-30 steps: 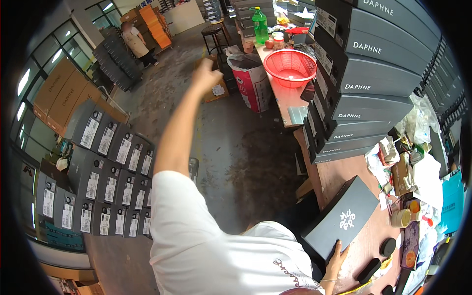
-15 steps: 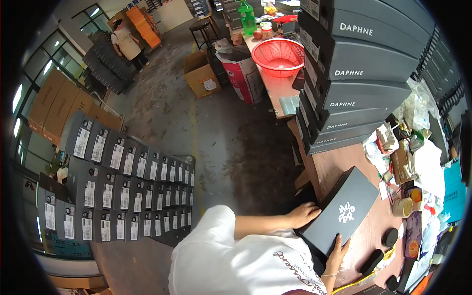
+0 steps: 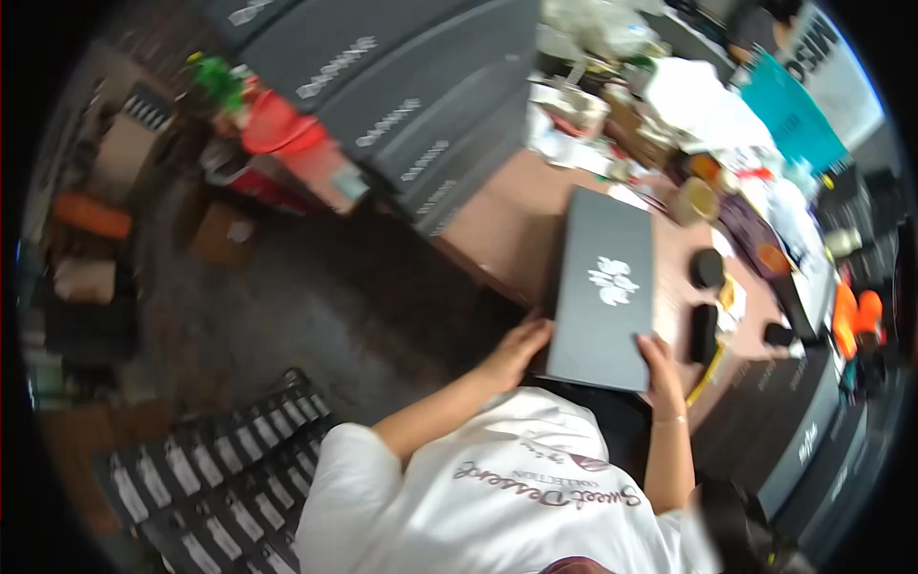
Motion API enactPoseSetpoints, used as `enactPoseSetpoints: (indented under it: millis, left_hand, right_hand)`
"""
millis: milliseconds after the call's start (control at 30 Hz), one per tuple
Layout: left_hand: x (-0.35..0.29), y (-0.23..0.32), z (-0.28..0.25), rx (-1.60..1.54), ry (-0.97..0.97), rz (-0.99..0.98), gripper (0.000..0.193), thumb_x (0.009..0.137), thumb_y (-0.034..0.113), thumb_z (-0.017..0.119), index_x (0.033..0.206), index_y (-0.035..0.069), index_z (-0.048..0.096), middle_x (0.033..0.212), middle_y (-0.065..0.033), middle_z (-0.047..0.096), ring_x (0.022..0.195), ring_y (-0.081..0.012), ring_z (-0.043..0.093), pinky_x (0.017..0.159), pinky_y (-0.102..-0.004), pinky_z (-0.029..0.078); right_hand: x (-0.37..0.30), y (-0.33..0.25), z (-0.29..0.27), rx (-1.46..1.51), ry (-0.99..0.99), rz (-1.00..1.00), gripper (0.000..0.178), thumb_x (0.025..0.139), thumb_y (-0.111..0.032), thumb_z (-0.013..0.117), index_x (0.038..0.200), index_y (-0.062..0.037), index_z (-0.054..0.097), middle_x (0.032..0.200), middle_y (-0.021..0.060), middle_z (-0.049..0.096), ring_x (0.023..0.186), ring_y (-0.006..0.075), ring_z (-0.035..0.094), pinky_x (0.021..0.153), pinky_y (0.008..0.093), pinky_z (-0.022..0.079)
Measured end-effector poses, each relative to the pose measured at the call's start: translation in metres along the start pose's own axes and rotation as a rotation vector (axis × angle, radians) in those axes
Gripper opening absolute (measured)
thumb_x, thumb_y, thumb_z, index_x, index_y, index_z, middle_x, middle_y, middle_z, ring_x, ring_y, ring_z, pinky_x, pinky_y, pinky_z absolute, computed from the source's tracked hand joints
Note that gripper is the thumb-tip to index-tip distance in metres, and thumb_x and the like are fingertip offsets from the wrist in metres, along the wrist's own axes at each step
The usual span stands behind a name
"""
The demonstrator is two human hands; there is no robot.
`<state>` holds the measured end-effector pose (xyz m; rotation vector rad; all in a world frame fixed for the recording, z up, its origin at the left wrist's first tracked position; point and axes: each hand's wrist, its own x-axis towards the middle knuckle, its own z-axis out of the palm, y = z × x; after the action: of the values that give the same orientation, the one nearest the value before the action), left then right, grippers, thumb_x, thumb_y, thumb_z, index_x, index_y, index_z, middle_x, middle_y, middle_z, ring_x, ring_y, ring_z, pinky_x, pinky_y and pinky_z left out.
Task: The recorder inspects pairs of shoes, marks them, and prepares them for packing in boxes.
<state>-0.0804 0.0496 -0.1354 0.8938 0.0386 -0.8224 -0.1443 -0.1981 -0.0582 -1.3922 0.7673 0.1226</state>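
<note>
Two hands [image 3: 662,371] hold one grey box [image 3: 601,268] at one brown table [image 3: 490,218]

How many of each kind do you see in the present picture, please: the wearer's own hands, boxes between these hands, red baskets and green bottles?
Own hands: 2 (left hand and right hand)
Dark grey box between the hands: 1
Red basket: 1
Green bottle, blurred: 1
Total: 5
</note>
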Motion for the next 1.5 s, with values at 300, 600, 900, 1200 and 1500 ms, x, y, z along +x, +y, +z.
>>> enactPoseSetpoints:
  millis: [300, 600, 900, 1200, 1500]
  left_hand:
    - [-0.019, 0.127, 0.025, 0.989, -0.161, 0.450, 0.090, 0.085, 0.059, 0.056, 0.147, 0.004, 0.021, 0.151, -0.0241, 0.020, 0.141, -0.0330, 0.021, 0.114, -0.0412, 0.022]
    - [-0.023, 0.147, -0.036, 1.036, 0.224, 0.215, 0.089, 0.077, 0.014, 0.061, 0.150, 0.010, 0.010, 0.141, -0.0252, 0.040, 0.129, -0.0330, 0.044, 0.106, -0.0351, 0.035]
    - [0.024, 0.119, -0.069, 1.311, 0.420, 0.663, 0.045, 0.086, 0.020, 0.062, 0.127, 0.002, 0.052, 0.115, -0.0192, 0.058, 0.111, -0.0294, 0.057, 0.097, -0.0343, 0.044]
    - [-0.203, 0.277, -0.152, 0.404, 1.108, 0.984, 0.018, 0.085, 0.014, 0.060, 0.098, 0.010, 0.048, 0.079, -0.0049, 0.058, 0.071, -0.0152, 0.059, 0.064, -0.0288, 0.051]
    - [-0.117, 0.237, -0.038, 0.877, 0.575, 0.922, 0.033, 0.093, 0.020, 0.060, 0.119, 0.000, 0.055, 0.105, -0.0079, 0.062, 0.096, -0.0162, 0.061, 0.083, -0.0293, 0.049]
  right_hand:
    - [-0.018, 0.006, 0.086, 0.287, -0.052, -0.246, 0.048, 0.097, -0.017, 0.050, 0.141, -0.0021, 0.035, 0.120, 0.0112, 0.057, 0.097, 0.0162, 0.059, 0.081, 0.0282, 0.050]
    - [-0.029, -0.006, 0.079, -0.844, -0.374, -0.702, 0.034, 0.080, -0.003, 0.065, 0.113, 0.0024, 0.057, 0.094, 0.0150, 0.059, 0.082, 0.0272, 0.059, 0.075, 0.0343, 0.048]
    - [-0.030, 0.042, 0.067, -1.148, -0.334, -0.880, 0.023, 0.077, -0.003, 0.064, 0.100, -0.0013, 0.062, 0.093, 0.0150, 0.060, 0.086, 0.0338, 0.055, 0.076, 0.0418, 0.046]
    - [-0.033, 0.041, 0.067, -1.120, -0.325, -0.878, 0.017, 0.078, -0.003, 0.063, 0.096, -0.0014, 0.064, 0.091, 0.0129, 0.061, 0.083, 0.0332, 0.056, 0.074, 0.0406, 0.047]
    - [-0.032, 0.046, 0.075, -1.206, -0.227, -0.816, 0.020, 0.075, -0.006, 0.064, 0.094, -0.0074, 0.065, 0.099, 0.0106, 0.064, 0.088, 0.0318, 0.059, 0.079, 0.0408, 0.050]
